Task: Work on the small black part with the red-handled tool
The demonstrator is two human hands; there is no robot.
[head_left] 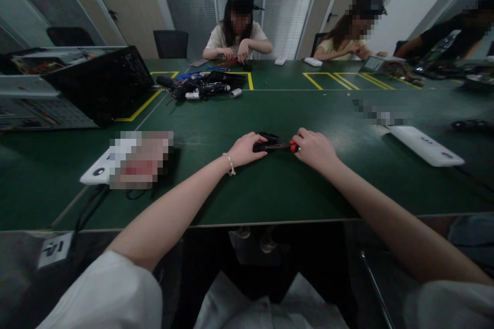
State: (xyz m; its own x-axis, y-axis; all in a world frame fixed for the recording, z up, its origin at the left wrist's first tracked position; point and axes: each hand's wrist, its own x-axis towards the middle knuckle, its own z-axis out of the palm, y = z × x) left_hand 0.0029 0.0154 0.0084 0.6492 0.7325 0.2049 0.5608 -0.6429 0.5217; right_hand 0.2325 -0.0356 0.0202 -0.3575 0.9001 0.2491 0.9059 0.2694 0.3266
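Observation:
My left hand (pixel 247 149), with a beaded bracelet at the wrist, is closed around a small black part (pixel 270 138) low over the green table. What exactly the part is, I cannot make out. Red-handled pliers (pixel 285 145) are gripped in my right hand (pixel 314 148), their slim metal jaws pointing left. The jaws reach the black part beside my left fingertips; whether they bite on it is too small to tell. My right fingers cover most of the red handles.
A black computer case (pixel 100 82) stands on the left. White power banks (pixel 94 167) with cables lie on both sides of my arms. Beyond my hands is a pile of black parts and cables (pixel 204 85). Across the table (pixel 231 200) a person (pixel 239 25) works, others sit right.

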